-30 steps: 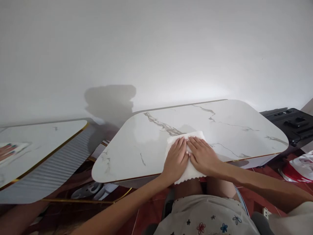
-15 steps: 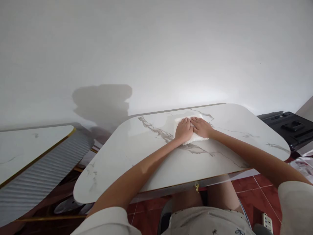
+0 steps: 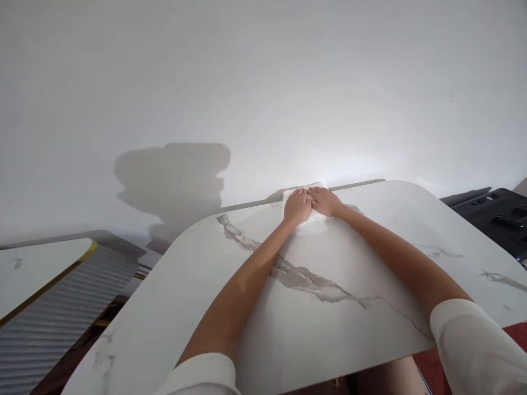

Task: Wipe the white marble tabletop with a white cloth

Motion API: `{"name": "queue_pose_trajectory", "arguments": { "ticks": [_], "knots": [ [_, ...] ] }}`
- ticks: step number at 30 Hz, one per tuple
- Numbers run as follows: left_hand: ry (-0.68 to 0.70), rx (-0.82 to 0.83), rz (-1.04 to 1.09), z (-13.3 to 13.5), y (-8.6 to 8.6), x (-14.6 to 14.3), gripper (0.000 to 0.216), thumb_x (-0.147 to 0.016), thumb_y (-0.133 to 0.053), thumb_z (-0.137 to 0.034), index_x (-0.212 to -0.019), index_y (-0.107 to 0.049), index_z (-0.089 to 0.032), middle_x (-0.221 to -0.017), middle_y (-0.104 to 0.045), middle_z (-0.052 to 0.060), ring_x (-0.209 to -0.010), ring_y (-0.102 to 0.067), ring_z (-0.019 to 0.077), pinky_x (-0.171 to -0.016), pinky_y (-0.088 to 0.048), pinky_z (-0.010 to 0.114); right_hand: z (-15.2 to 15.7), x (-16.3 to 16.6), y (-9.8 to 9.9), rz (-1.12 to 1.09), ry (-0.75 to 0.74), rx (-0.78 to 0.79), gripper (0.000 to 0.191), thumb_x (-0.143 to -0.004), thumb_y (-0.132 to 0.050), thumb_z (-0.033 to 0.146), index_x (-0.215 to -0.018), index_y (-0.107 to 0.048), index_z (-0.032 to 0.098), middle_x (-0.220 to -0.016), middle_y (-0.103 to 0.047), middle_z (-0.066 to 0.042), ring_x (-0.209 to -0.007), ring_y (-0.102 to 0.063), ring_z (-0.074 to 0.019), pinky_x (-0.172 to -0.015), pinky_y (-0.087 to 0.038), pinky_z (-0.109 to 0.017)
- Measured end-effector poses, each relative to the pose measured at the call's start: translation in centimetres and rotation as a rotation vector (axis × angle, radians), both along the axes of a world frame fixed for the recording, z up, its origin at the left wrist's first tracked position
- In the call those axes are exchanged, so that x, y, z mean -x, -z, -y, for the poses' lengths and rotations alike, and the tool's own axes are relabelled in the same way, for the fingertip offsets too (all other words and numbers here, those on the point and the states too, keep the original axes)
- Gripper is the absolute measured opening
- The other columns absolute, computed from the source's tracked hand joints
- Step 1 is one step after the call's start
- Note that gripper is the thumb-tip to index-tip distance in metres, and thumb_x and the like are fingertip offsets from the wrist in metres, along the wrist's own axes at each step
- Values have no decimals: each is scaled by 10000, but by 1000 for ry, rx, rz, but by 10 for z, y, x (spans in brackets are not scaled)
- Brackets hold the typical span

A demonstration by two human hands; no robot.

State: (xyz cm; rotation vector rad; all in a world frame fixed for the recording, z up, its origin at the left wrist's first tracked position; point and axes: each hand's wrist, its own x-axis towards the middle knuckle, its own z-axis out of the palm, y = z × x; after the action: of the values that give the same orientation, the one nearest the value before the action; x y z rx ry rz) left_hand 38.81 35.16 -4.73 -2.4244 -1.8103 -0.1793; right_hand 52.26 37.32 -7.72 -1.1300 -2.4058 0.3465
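Note:
A white cloth (image 3: 315, 218), perhaps a paper towel, lies at the far edge of a white marble-patterned tabletop (image 3: 197, 280), partly hidden under both hands. My left hand (image 3: 297, 207) presses flat on the cloth, fingers pointing toward the wall. Right beside it, my right hand (image 3: 324, 202) is also laid flat, its fingers angled in so the two hands touch. Both arms reach out long across the table. The cloth's far corner sticks up to or just past the table's back edge.
A plain wall (image 3: 263, 99) rises right behind the table. To the left stands a second marble-topped piece with a gold edge and ribbed grey side (image 3: 66, 302). A black appliance (image 3: 498, 214), perhaps a stove, sits at the right. Red floor tiles show below.
Both hands have slid the cloth forward, away from me, to the table's far edge. My view has leaned in closer over the tabletop.

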Motion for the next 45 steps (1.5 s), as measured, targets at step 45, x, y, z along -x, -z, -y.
{"name": "queue_pose_trajectory", "arguments": {
  "ticks": [45],
  "knots": [
    [8, 236, 359, 266, -7, -95, 627, -812, -376, -204, -1434, -358, -127, -1529, -298, 94, -1430, -234, 268, -1168, -258, 464, 280, -124, -18, 2, 11, -9, 532, -933, -385, 261, -1448, -387, 126, -1484, -376, -113, -1387, -305, -251, -1118, -320, -476]
  ]
}}
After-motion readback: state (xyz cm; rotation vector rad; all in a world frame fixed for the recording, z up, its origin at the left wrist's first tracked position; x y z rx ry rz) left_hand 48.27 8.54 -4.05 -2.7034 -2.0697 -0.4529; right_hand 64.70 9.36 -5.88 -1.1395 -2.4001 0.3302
